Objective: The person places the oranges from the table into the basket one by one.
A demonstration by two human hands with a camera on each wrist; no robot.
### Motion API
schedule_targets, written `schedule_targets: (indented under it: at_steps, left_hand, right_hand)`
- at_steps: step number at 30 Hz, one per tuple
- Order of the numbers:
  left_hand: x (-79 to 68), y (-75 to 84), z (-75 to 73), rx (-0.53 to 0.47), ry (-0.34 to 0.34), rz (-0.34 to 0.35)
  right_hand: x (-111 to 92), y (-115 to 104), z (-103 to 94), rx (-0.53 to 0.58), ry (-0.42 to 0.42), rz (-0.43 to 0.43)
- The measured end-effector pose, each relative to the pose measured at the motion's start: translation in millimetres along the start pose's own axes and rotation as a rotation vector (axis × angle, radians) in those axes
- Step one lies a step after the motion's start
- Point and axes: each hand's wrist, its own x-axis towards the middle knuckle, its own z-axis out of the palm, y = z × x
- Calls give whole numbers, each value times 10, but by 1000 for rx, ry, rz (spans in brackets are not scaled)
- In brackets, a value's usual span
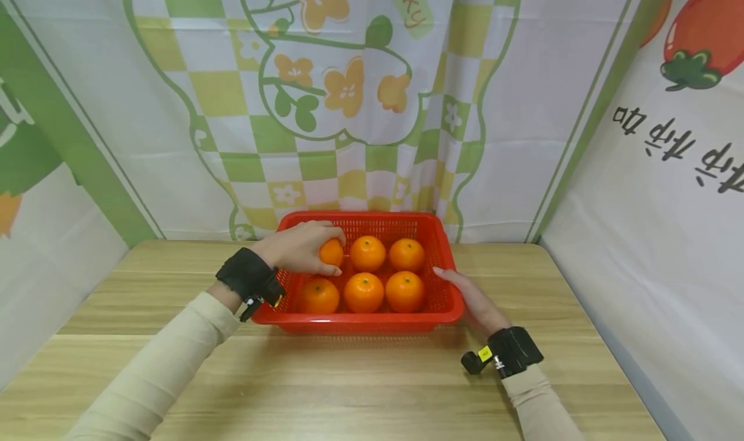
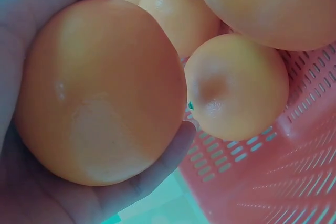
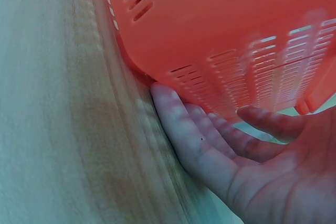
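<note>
My left hand [image 1: 305, 244] reaches over the left side of a red plastic basket [image 1: 372, 325] and grips an orange [image 1: 331, 252] at its back left. Close up in the left wrist view, the fingers and thumb wrap round this orange [image 2: 100, 93]. Several more oranges sit in the basket, one of them an orange [image 1: 318, 296] just in front of the left hand. At the right side, my right hand [image 1: 473, 299] holds the basket, thumb over the rim. Its other fingers [image 3: 202, 140] lie against the slotted outer wall, low by the table, in the right wrist view.
The basket stands on a wood-grain table [image 1: 360, 389], close to a patterned curtain [image 1: 349, 170] at the back. White printed panels rise along both sides, the right panel [image 1: 651, 234] beside the table's edge. Both wrists wear black straps with small cameras.
</note>
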Motion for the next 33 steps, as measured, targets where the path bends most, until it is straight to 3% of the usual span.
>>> schedule_targets:
  at_steps: [9, 17, 23, 33]
  left_hand:
    - [106, -27, 73, -3, 4, 39]
    - [206, 3, 107, 0, -80, 8]
    - [249, 43, 129, 4, -108, -8]
    - [295, 90, 164, 21, -131, 22]
  right_hand:
    - [-21, 17, -16, -4, 12, 15]
    - [-11, 34, -4, -9, -1, -2]
    - [-17, 23, 0, -1, 13, 6]
    - [-21, -6, 11, -8, 35, 36]
